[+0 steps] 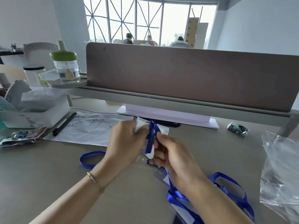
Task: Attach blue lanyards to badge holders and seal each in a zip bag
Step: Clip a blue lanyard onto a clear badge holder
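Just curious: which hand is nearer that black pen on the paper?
Left. The left hand is just right of the black pen; the right hand lies beyond it, farther right.

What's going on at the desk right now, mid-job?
A person is working a blue lanyard onto a badge holder held up over the desk. The left hand grips the holder, while the right hand pinches the lanyard. More lanyards and holders lie in a pile near the right arm, and clear zip bags wait at the right edge. Nothing looks bagged yet.
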{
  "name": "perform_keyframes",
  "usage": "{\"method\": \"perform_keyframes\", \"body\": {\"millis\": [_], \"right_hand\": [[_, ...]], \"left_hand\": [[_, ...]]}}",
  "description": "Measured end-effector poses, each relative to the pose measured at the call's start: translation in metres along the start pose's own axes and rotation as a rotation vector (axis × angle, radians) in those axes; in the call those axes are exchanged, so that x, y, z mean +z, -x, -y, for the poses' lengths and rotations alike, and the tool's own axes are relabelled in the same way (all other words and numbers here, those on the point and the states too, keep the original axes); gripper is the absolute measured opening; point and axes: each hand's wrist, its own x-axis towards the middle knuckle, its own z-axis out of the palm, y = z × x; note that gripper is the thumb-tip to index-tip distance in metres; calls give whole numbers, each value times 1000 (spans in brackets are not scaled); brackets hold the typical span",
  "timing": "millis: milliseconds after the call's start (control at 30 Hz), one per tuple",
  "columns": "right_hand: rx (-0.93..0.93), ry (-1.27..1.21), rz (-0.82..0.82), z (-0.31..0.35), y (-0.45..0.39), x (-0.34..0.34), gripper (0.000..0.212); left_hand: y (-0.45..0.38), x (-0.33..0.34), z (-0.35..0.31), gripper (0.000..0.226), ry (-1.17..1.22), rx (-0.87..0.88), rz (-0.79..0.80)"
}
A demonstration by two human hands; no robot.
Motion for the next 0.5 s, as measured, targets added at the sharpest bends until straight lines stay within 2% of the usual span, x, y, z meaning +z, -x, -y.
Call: {"method": "perform_keyframes", "body": {"millis": [100,333,433,500], "right_hand": [[68,-168,11,-8,-1,4,40],[3,-3,-43,-11,-8,-9,42],[-7,94,-81,-10,-10,-14,47],[28,123,-95,-10,-13,-17,50]], "left_hand": [[6,6,-4,53,80,-12,-66],[19,12,-12,58,199,77,-122],[21,13,-13,27,250,78,-70],[22,13,-16,19,311,40,-42]]}}
